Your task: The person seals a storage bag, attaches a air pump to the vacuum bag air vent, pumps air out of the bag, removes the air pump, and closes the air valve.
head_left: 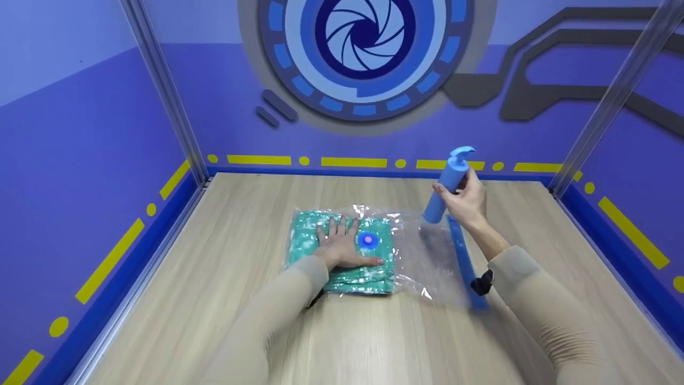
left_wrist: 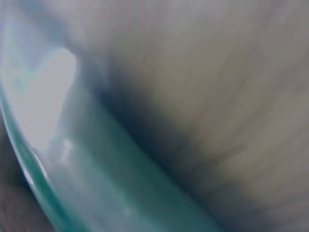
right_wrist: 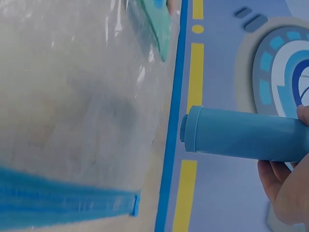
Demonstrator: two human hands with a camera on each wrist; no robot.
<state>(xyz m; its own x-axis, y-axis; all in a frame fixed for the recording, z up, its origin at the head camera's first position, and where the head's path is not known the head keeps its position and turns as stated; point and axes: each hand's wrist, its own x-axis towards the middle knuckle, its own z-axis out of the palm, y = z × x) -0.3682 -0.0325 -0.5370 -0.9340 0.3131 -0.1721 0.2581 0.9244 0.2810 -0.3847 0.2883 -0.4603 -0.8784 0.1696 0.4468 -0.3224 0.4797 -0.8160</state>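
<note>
A clear vacuum storage bag [head_left: 425, 262] lies flat on the table with folded green cloth [head_left: 307, 235] in its left part. On the cloth part sits a round blue valve [head_left: 368, 240] with a pink centre. My left hand [head_left: 342, 250] rests spread on the bag beside the valve. Above the bag's right end, my right hand [head_left: 468, 200] grips a blue hand pump [head_left: 453, 174] by its upper barrel, tilted, its handle on top. The right wrist view shows the pump's lower end [right_wrist: 190, 129] free of the bag. Blurred green cloth [left_wrist: 111, 164] fills part of the left wrist view.
A blue zip strip [head_left: 464, 256] runs along the bag's right edge, near the right wrist. The wooden table [head_left: 240, 230] is bounded by blue printed walls [head_left: 214, 107] at the back and sides, with metal posts [head_left: 165, 85] at the corners.
</note>
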